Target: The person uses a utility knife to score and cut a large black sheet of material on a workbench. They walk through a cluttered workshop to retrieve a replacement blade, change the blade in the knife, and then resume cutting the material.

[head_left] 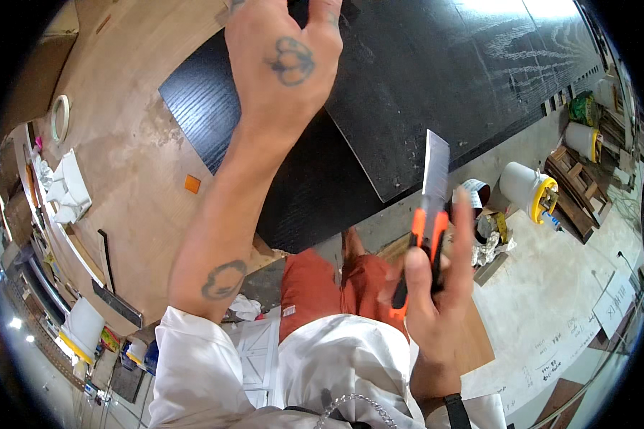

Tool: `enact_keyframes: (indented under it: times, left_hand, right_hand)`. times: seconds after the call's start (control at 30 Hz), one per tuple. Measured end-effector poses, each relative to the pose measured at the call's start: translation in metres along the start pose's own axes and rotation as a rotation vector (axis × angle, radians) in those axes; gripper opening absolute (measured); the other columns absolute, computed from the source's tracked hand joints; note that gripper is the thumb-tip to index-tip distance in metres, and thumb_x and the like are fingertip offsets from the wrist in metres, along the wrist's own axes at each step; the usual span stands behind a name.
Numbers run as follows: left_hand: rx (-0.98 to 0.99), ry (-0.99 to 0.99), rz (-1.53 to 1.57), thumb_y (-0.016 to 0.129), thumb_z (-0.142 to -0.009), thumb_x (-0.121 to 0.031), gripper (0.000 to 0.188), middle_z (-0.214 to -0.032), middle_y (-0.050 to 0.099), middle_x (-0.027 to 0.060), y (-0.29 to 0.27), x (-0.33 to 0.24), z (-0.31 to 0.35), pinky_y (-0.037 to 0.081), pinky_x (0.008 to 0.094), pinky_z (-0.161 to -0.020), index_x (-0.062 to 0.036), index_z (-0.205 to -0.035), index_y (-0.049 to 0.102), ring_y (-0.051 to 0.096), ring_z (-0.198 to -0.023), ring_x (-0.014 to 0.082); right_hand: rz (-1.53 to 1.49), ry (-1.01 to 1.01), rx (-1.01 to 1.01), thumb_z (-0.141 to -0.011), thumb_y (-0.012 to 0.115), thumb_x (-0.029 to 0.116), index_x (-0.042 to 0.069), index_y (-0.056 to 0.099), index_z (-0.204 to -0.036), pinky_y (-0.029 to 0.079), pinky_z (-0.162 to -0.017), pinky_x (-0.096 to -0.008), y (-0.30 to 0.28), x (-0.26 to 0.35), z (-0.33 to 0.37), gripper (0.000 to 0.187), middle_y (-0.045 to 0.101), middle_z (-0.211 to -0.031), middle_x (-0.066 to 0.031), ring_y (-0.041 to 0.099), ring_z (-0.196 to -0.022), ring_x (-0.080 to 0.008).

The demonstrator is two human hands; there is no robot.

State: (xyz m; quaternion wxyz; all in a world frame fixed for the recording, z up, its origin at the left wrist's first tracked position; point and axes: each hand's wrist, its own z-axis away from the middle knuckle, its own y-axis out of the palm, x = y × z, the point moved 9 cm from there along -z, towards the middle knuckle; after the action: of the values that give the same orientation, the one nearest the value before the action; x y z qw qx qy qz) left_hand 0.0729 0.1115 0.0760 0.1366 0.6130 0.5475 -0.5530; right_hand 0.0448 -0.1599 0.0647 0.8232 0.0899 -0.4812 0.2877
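Note:
My right hand [440, 307] is closed around a utility knife [431, 236] with an orange and black handle. Its wide silver blade points up and away from me. The hand is slightly blurred, with one finger raised beside the handle. My left hand [283, 68] reaches far forward over dark wood-grain boards. Its fingertips are cut off by the top edge, so whether it grips anything is hidden. One large black board [436, 93] overlaps a second black board [315, 179] lying beneath my left forearm.
The boards lie on a light-brown wooden surface [132, 171] with a small orange square [192, 184] on it. A tape roll [61, 119] and a white plastic piece [69, 187] are at the left. White buckets [519, 184] and wood frames [579, 189] stand at the right.

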Motion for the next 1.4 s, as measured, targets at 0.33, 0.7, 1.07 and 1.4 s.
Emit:
enact_keyframes:
  times: [0.33, 0.7, 1.07, 1.4]
  left_hand:
    - [0.01, 0.006, -0.004, 0.067, -0.089, -0.013, 0.016, -0.089, 0.058, 0.0122, 0.002, 0.001, -0.001, 0.045, 0.0363, -0.08, 0.003, -0.091, 0.067, 0.057, -0.085, 0.0252]
    - [0.008, 0.05, 0.024, 0.068, -0.089, -0.011, 0.014, -0.085, 0.058, 0.0134, 0.001, 0.001, -0.002, 0.045, 0.0356, -0.077, 0.003, -0.089, 0.068, 0.057, -0.082, 0.0258]
    - [0.047, -0.003, 0.057, 0.067, -0.09, -0.011, 0.013, -0.084, 0.057, 0.012, 0.004, 0.006, -0.004, 0.045, 0.0356, -0.075, 0.002, -0.087, 0.067, 0.056, -0.08, 0.0253]
    - [0.052, -0.004, 0.045, 0.066, -0.09, -0.011, 0.014, -0.084, 0.056, 0.0116, 0.002, 0.003, -0.004, 0.044, 0.0357, -0.076, 0.0027, -0.088, 0.066, 0.054, -0.082, 0.0248]
  right_hand:
    - [0.839, -0.595, -0.048, -0.085, 0.068, 0.0, 0.0, 0.044, -0.145, 0.048, -0.075, -0.0367, -0.019, 0.032, -0.004, 0.064, 0.061, -0.107, -0.0198, 0.054, -0.083, -0.0291]
    - [1.156, -0.641, -0.126, -0.081, 0.075, 0.006, 0.021, 0.06, -0.137, 0.049, -0.068, -0.038, -0.017, 0.037, -0.002, 0.06, 0.06, -0.095, -0.0154, 0.054, -0.082, -0.0292]
    - [1.25, -0.545, -0.045, -0.087, 0.068, 0.003, 0.018, 0.06, -0.137, 0.047, -0.065, -0.0344, -0.015, 0.04, -0.009, 0.053, 0.055, -0.093, -0.012, 0.054, -0.077, -0.0225]
    - [0.094, -0.069, 0.23, -0.105, 0.047, 0.034, -0.001, 0.037, -0.147, 0.047, -0.058, -0.025, -0.036, 0.003, -0.02, 0.056, 0.064, -0.086, -0.0106, 0.058, -0.063, -0.0124]
